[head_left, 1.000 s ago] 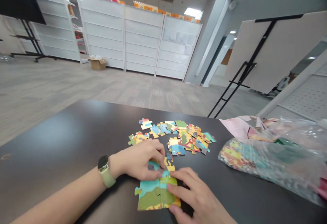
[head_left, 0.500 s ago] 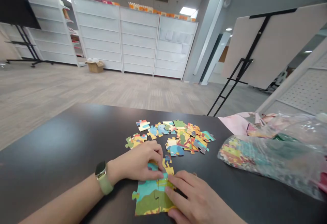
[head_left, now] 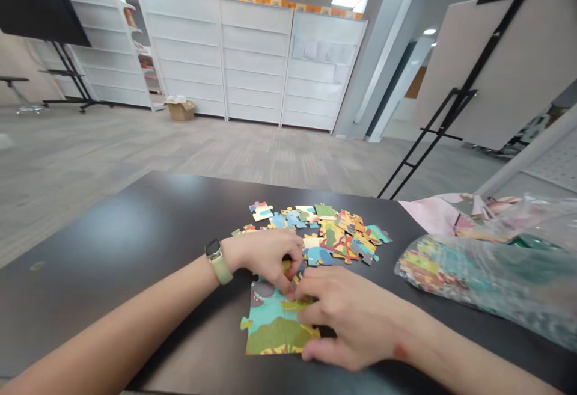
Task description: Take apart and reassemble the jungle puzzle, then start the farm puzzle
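"Puzzle section [head_left: 270, 332], six o'clock on the surface [head_left: 157, 232] — handling?"

"Likely light, stiff; hold edges. Left hand [head_left: 268, 257], its twelve: fingers curled; right hand [head_left: 347, 317], its three: loosely bent — both holds unclear."

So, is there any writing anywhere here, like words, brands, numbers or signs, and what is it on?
No text can be read.
White shelving: orange-and-white items on top, too small and blurred to read.
Pale sheets on the shelving: too faint to read.
Watch: no figures legible on its dark screen.
Joined puzzle pieces: pictures, no lettering visible.
Plastic bag: colourful contents, no legible words.
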Demonstrator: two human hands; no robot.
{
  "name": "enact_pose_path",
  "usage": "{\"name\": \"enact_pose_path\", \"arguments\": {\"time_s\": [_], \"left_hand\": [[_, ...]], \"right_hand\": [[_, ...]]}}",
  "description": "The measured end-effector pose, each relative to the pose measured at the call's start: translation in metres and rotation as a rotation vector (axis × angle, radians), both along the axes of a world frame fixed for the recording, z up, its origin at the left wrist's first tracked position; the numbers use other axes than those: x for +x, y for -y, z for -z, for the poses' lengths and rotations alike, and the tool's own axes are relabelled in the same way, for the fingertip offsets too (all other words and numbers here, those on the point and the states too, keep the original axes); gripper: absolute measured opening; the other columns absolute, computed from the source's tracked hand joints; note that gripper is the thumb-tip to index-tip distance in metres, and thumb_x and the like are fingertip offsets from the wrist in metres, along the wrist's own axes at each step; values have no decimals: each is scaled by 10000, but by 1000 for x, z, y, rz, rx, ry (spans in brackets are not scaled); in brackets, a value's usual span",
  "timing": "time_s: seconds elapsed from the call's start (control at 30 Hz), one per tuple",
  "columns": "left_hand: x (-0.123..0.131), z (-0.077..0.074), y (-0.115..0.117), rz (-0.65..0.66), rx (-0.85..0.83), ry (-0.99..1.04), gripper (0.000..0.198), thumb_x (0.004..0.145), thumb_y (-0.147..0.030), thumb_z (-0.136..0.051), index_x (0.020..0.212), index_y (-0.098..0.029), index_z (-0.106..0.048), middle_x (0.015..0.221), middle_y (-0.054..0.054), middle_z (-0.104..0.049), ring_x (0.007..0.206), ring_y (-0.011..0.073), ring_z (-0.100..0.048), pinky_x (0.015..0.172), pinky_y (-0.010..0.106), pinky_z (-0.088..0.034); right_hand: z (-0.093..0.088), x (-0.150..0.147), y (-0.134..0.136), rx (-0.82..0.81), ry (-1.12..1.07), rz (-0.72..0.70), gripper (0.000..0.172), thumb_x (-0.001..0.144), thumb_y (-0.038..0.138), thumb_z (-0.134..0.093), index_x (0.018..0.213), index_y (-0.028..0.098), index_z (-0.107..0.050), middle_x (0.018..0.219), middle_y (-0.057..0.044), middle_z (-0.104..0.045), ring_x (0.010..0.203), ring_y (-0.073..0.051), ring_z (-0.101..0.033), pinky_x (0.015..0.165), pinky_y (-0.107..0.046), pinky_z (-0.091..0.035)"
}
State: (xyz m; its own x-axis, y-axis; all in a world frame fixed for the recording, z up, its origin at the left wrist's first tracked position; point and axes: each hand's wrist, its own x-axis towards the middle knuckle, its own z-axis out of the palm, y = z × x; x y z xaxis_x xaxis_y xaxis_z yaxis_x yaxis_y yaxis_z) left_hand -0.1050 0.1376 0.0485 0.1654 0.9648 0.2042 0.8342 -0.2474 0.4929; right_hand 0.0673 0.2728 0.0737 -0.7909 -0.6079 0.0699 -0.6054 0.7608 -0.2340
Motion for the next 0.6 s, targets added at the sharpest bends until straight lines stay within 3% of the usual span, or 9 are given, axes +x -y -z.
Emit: {"name": "enact_pose_path", "arguments": {"time_s": [0.1, 0.2, 0.37, 0.47, 0.6], "left_hand": [[-6, 2, 15, -78, 81, 146, 290, 785, -279, -818, 613, -191, -602, 744, -13, -624, 721, 149, -591, 729, 269, -449], [-21, -2, 29, -242, 221, 119, 298, 927, -252, -615, 638, -183, -590, 694, -3, -591, 678, 139, -547, 688, 266, -422], [-40, -3, 32, -510, 498, -93, 285, 910, -205, -578, 627, -175, -564, 713, 8, -558, 655, 139, -517, 627, 269, -378], [-42, 2, 34, -548, 515, -112, 269, 905, -202, -567, 637, -180, -558, 722, 9, -564, 652, 138, -519, 629, 266, -389], [-47, 7, 43, -562, 461, -89, 268, 909, -213, -560, 642, -185, -559, 740, 18, -576, 696, 149, -545, 668, 270, -416]], "right_hand": [[6, -15, -19, -170, -202, 60, 287, 965, 233, -490, 768, 186, -694, 809, -61, -698, 736, -182, -604, 677, -320, -487], [13, -23, -38, -219, -395, 203, 294, 980, 162, -455, 796, 180, -684, 784, -74, -695, 731, -192, -594, 682, -337, -474], [20, -22, -47, -124, -241, 330, 240, 968, 160, -495, 1103, 162, -693, 1103, -131, -702, 1023, -262, -627, 904, -438, -522], [25, -22, -48, -32, -145, 347, 358, 937, 136, -508, 1265, 166, -648, 1287, -146, -652, 1188, -307, -584, 1017, -521, -490], [30, -21, -55, -68, -124, 334, 399, 916, 164, -549, 1300, 207, -650, 1310, -133, -655, 1201, -312, -595, 1037, -534, -495]]}}
